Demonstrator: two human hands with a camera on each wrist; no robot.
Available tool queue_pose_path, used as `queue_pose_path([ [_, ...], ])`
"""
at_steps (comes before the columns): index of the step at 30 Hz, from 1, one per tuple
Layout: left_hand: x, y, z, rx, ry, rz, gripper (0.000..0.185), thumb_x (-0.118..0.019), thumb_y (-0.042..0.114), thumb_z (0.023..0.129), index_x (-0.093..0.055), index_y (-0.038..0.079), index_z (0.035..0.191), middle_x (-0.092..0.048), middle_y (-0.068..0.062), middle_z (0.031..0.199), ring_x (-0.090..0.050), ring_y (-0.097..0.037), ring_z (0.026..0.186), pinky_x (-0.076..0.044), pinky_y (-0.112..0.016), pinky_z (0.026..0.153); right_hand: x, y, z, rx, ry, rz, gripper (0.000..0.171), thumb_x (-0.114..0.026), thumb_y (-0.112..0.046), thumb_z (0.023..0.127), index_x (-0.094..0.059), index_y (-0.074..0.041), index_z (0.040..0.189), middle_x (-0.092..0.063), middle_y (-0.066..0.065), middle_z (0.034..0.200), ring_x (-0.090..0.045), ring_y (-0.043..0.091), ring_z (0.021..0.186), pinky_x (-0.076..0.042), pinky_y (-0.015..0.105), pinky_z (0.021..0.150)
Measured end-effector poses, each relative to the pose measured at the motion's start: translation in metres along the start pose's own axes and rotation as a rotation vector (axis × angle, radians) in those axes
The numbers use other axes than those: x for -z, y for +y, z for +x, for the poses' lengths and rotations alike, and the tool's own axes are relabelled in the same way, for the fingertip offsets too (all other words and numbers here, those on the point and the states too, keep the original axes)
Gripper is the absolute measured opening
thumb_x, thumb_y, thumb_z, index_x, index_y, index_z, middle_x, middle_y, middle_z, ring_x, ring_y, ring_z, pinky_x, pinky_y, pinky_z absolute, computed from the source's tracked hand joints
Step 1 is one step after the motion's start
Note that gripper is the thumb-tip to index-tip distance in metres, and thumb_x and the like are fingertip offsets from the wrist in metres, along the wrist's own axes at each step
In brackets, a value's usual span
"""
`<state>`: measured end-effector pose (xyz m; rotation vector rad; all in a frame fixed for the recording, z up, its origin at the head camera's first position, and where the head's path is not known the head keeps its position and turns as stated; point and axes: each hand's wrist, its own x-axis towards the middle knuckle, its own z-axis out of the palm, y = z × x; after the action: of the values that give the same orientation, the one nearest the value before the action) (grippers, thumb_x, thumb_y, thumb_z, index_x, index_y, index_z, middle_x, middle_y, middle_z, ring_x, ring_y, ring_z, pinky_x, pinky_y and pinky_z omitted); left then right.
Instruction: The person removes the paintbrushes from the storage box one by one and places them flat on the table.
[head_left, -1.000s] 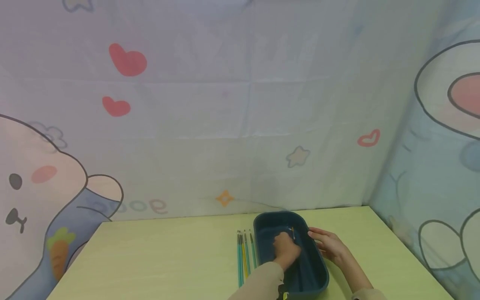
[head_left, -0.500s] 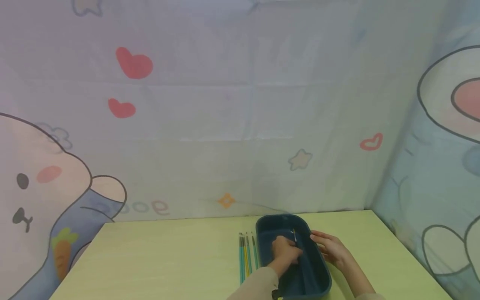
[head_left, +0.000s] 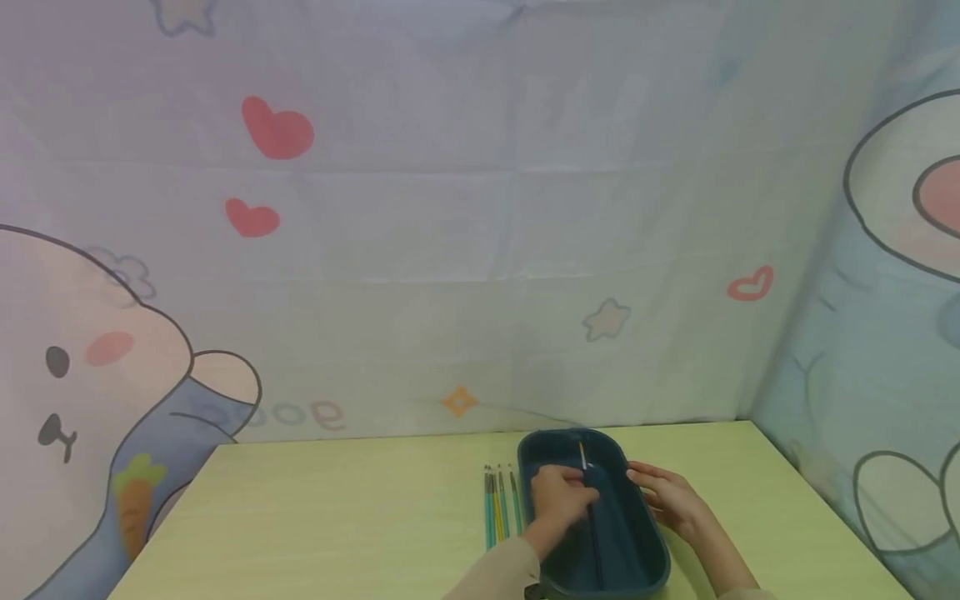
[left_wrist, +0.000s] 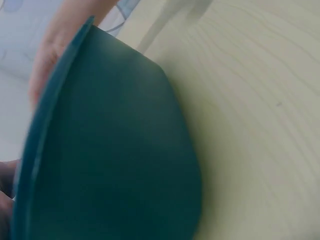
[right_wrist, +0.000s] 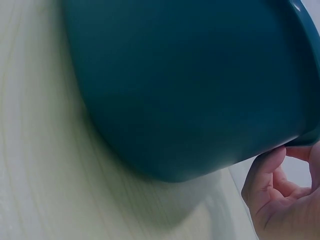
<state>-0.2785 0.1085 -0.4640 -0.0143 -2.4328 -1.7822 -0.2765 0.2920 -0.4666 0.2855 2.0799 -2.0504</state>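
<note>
A deep, dark blue plastic tray (head_left: 651,533) stands on the table. Reaching into it, my left hand (head_left: 558,500) pinches a dark-handled paintbrush (head_left: 595,542) between thumb and fingers. The brush points away from me, its pale ferrule and yellowish tip showing past the fingers. At the tray's right side my right hand (head_left: 671,500) holds the rim with its fingertips; the right wrist view shows the curled fingers (right_wrist: 265,175) right under that rim. In the left wrist view the tray's outer wall (left_wrist: 115,140) hides most of both hands.
Several paintbrushes (head_left: 498,508), teal-handled with one yellow, lie side by side just left of the tray. The pale yellow table (head_left: 337,508) ends at a printed cloth backdrop (head_left: 420,217) behind, with another cloth (head_left: 862,375) along the right.
The left hand has shifted slightly left inside the tray and now shows the brush lying straighter along the tray's length. The right hand stays at the rim; the whole view has drifted a little.
</note>
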Motion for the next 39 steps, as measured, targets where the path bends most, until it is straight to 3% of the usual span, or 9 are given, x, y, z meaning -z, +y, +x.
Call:
queue_pose_path([
  [12, 0.016, 0.011, -0.004, 0.025, -0.027, -0.15, 0.028, -0.075, -0.003, 0.065, -0.072, -0.004, 0.093, -0.069, -0.007, 0.071, -0.066, -0.013, 0.051, -0.056, -0.024, 0.046, 0.001, 0.002, 0.001, -0.003, 0.007, 0.003, 0.057, -0.061, -0.025, 0.093, -0.044, 0.003, 0.14, -0.068, -0.007, 0.096, -0.067, 0.009, 0.086, -0.057, 0.025, 0.073],
  [24, 0.041, 0.025, -0.009, 0.073, -0.118, -0.295, 0.031, -0.07, -0.002, 0.071, -0.071, -0.004, 0.102, -0.067, -0.007, 0.079, -0.068, -0.014, 0.061, -0.06, -0.029, 0.057, -0.001, 0.0, 0.0, 0.014, -0.016, 0.021, 0.058, -0.062, -0.025, 0.093, -0.043, 0.004, 0.139, -0.068, -0.008, 0.095, -0.067, 0.009, 0.085, -0.057, 0.025, 0.072],
  [30, 0.052, 0.026, -0.013, 0.102, -0.141, -0.316, 0.035, -0.07, -0.001, 0.073, -0.069, -0.004, 0.109, -0.068, -0.008, 0.086, -0.069, -0.014, 0.066, -0.061, -0.03, 0.06, -0.001, 0.001, 0.0, 0.013, -0.012, 0.011, 0.058, -0.062, -0.025, 0.093, -0.042, 0.004, 0.14, -0.067, -0.007, 0.098, -0.067, 0.009, 0.085, -0.057, 0.025, 0.073],
  [39, 0.07, 0.019, -0.017, 0.115, -0.124, -0.385, 0.037, -0.069, -0.004, 0.074, -0.067, -0.005, 0.111, -0.068, -0.01, 0.089, -0.067, -0.011, 0.066, -0.061, -0.029, 0.063, -0.002, 0.003, 0.003, -0.002, 0.015, -0.013, 0.06, -0.062, -0.027, 0.093, -0.041, 0.004, 0.141, -0.068, -0.006, 0.101, -0.067, 0.01, 0.089, -0.058, 0.027, 0.075],
])
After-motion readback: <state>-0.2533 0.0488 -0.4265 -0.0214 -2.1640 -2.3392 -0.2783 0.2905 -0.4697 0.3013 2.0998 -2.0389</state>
